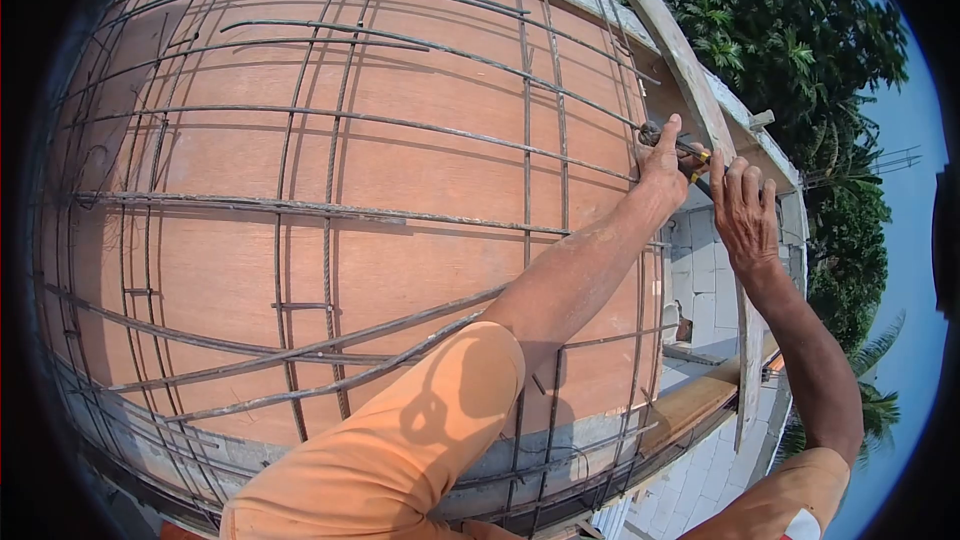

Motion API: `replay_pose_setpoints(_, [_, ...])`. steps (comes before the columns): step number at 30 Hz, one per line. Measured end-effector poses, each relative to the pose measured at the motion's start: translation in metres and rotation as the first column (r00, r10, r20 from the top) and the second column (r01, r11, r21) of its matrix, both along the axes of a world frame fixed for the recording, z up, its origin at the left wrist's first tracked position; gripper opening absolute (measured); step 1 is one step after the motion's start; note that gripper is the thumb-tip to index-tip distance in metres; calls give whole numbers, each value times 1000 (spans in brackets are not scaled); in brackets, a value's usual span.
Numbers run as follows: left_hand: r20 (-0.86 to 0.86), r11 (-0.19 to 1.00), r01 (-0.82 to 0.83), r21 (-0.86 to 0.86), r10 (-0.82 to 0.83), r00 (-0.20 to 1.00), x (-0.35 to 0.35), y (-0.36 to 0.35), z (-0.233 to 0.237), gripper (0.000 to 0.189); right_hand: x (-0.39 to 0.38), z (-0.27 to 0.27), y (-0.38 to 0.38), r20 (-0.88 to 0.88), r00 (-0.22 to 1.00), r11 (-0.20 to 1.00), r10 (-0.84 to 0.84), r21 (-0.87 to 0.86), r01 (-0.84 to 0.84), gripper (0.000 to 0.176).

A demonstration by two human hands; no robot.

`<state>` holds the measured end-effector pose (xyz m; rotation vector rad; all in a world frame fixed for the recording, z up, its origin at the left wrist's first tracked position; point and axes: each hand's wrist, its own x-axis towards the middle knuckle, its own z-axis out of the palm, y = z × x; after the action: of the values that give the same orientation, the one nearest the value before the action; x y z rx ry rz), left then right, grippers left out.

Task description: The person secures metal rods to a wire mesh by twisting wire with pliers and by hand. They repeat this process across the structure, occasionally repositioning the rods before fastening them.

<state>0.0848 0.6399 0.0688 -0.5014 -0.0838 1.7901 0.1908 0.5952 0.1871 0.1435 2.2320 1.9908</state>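
Note:
My left hand (664, 168) reaches to the right edge of a rebar grid (420, 125), thumb up and fingers closed. A dark, twisted bundle that looks like tie wire (650, 133) sticks out beside the thumb. Between my hands is a dark tool with yellow bands (690, 176), possibly pincers; its jaws are hidden. My right hand (746, 202) has its fingers bent over the tool's handle end, close to a long wooden board (690, 70). Exactly how the left fingers sit around the wire and tool cannot be made out.
Under the rebar lies a reddish plywood sheet (430, 175). Loose bars (400, 325) cross at an angle near my left sleeve. Beyond the right edge is a drop to pale block walls (700, 260). Trees (780, 30) stand behind a concrete edge (770, 145).

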Motion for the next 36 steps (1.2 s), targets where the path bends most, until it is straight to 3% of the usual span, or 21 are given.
replay_pose_setpoints(4, [-80,997,9,75,-3,997,-3,-17,4,58,-10,18,8,3,983,976,-185,-119,184,52])
replay_pose_setpoints(5, [-46,990,6,143,0,999,-3,-19,4,64,-16,29,7,13,932,855,-362,-393,337,48])
replay_pose_setpoints(7, [-103,989,48,138,-34,994,-2,-20,-7,69,-35,47,31,277,748,320,-603,-775,545,31])
replay_pose_setpoints(8, [-159,987,87,134,-66,985,-1,-19,-8,74,-34,53,38,266,750,327,-606,-776,540,31])
replay_pose_setpoints(10, [-156,988,94,123,-75,985,1,-19,-6,78,-47,70,31,542,288,-482,-790,-838,255,23])
replay_pose_setpoints(14, [-167,986,44,163,-17,986,1,-9,-10,52,-32,62,44,739,279,-785,-613,-610,-108,35])
replay_pose_setpoints(16, [-76,982,36,187,-22,997,0,-2,-12,42,-30,60,35,741,283,-786,-609,-612,-89,43])
replay_pose_setpoints(17, [-72,981,32,189,-19,997,1,0,-12,42,-31,59,29,632,278,-650,-724,-760,34,50])
replay_pose_setpoints(18, [-50,990,44,134,-37,998,-1,-5,-5,37,-34,58,22,500,294,-477,-815,-866,153,58])
replay_pose_setpoints(19, [-25,996,55,75,-53,998,-2,-8,-4,33,-40,53,16,355,516,-66,-780,-866,495,77])
replay_pose_setpoints(20, [-22,996,52,73,-51,998,-4,-10,-3,33,-40,45,2,358,518,-67,-777,-865,498,77])
replay_pose_setpoints(22, [-9,996,79,33,-78,997,-4,-8,1,31,-35,33,-49,-73,831,683,-551,-611,400,92])
replay_pose_setpoints(23, [-7,997,78,29,-78,997,-5,-9,0,31,-19,12,-43,-80,883,845,-463,-342,412,76])
replay_pose_setpoints(24, [-6,996,83,37,-83,997,-6,-10,0,32,-4,-5,-32,-76,883,843,-463,-345,412,76])
replay_pose_setpoints(26, [-7,995,86,52,-85,996,-7,-9,3,33,22,-22,-3,-128,987,995,-96,-53,89,65])
replay_pose_setpoints(28, [-27,996,44,84,-41,999,-2,-7,1,40,16,-18,10,-175,983,994,-61,-99,44,55])
replay_pose_setpoints(30, [-7,991,44,129,-44,999,0,-3,-2,47,-1,-1,5,-67,863,846,-500,-249,471,50])
replay_pose_setpoints(32, [10,984,40,173,-42,999,3,-7,-6,55,-12,19,12,-74,904,861,-421,-346,372,34])
replay_pose_setpoints(34, [-69,991,95,95,-88,994,5,-19,-3,67,-25,41,23,265,640,202,-721,-803,561,22])
replay_pose_setpoints(35, [-79,992,94,88,-87,993,5,-21,-1,65,-30,51,25,262,638,205,-725,-802,562,22])
replay_pose_setpoints(36, [-85,991,93,100,-85,993,4,-17,0,65,-36,63,27,340,509,-60,-791,-871,488,20])
